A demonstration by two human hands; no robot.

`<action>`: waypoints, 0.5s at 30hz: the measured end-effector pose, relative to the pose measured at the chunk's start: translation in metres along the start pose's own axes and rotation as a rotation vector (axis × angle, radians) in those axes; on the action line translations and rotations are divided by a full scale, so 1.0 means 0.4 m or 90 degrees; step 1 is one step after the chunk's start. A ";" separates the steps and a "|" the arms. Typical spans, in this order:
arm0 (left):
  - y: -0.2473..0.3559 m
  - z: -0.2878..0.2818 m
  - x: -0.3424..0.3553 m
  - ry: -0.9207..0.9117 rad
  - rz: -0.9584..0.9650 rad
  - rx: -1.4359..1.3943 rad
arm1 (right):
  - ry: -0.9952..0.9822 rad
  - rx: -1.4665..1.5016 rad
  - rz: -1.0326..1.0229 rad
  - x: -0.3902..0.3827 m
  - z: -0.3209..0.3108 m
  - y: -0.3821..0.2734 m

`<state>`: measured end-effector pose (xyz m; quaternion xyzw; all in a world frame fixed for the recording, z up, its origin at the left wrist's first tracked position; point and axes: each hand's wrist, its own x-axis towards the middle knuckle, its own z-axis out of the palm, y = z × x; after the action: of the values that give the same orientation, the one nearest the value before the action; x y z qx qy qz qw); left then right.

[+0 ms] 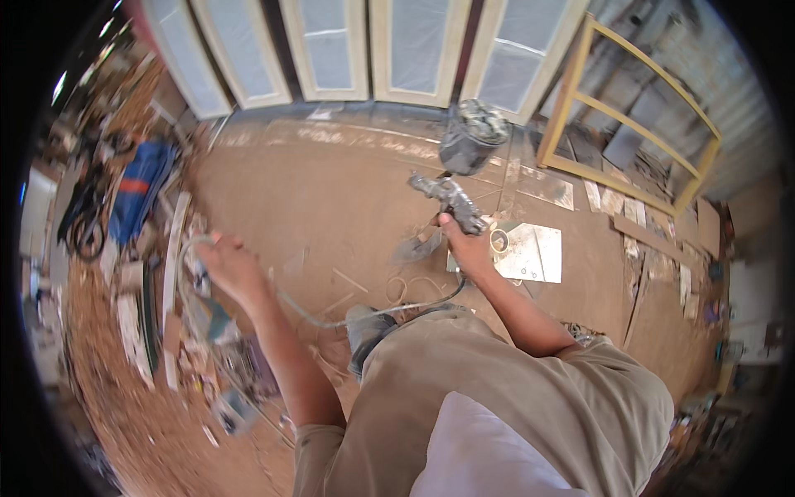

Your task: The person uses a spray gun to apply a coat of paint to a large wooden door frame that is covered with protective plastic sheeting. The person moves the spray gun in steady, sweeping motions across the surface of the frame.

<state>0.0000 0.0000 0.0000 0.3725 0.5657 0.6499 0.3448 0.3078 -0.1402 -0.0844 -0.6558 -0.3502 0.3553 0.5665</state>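
Note:
My right hand [468, 248] grips a grimy metal spray gun [451, 200], held out before me with a paint-crusted dark cup [472, 141] at its upper end. Out to the left, my left hand [228, 261] holds a pale flexible hose [327, 323], which loops by the fingers and runs across in front of my body toward the right. A roll of tape [499, 241] shows just right of my right hand, by a white board [540, 257] on the ground.
Pale framed panels with film-covered middles [410, 50] stand along the far side. A yellow wooden frame [629, 128] leans at the right against corrugated sheeting, above scattered planks [650, 236]. At the left lie a blue tarpaulin bundle [141, 199], offcuts and assorted clutter on dirt.

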 end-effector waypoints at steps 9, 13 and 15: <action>-0.071 0.394 0.371 -0.240 -0.052 0.022 | 0.303 -0.013 -0.080 0.323 0.064 0.082; -0.133 0.633 0.541 -0.362 -0.055 -0.017 | 0.461 -0.006 -0.105 0.520 0.072 0.076; -0.192 0.739 0.612 -0.439 -0.135 0.048 | 0.547 -0.003 -0.103 0.614 0.083 0.070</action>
<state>0.1417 0.3636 -0.0288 0.5214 0.4750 0.4255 0.5670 0.4043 0.0848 -0.1328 -0.7157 -0.1341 0.0040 0.6854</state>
